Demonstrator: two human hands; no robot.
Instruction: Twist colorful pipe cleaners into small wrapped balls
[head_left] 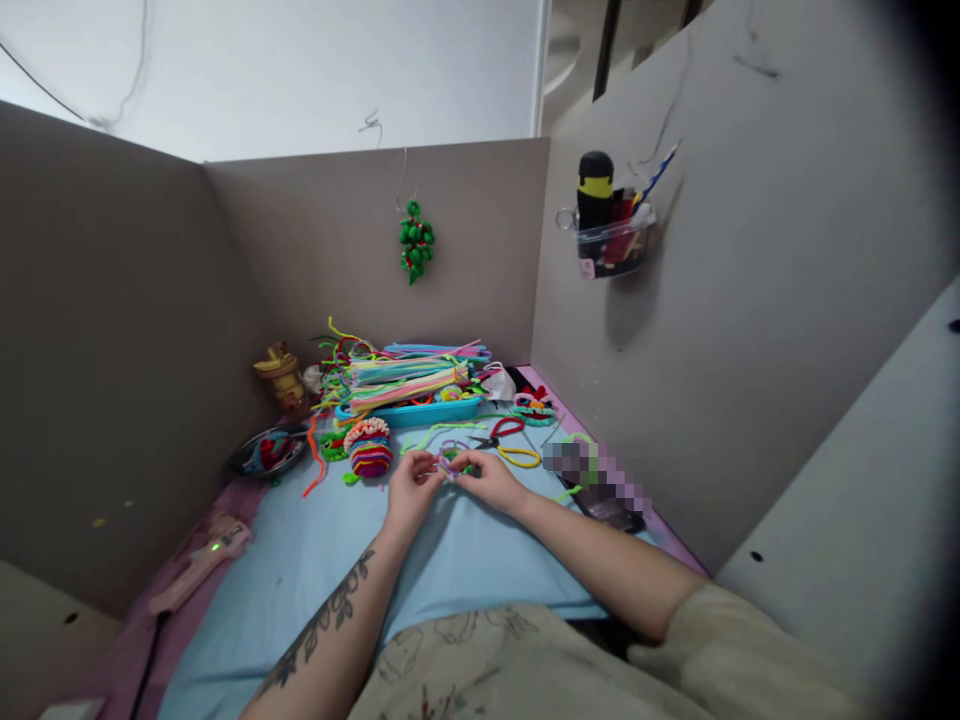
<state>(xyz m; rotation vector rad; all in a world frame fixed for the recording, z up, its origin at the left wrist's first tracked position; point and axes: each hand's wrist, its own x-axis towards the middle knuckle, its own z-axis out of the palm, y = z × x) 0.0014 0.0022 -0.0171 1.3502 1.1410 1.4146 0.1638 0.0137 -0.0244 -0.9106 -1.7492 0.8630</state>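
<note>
Over one blue cloth [495, 565], two hands, left hand [414, 488] and right hand [493, 483], pinch nearly closed on one curled lilac stem [448, 466] between their fingertips; its direction and long axis are too small to tell. Beyond sit one scissors [493, 441], blades leftward, one striped ball [371, 457] and one blue tray [427, 413].
</note>
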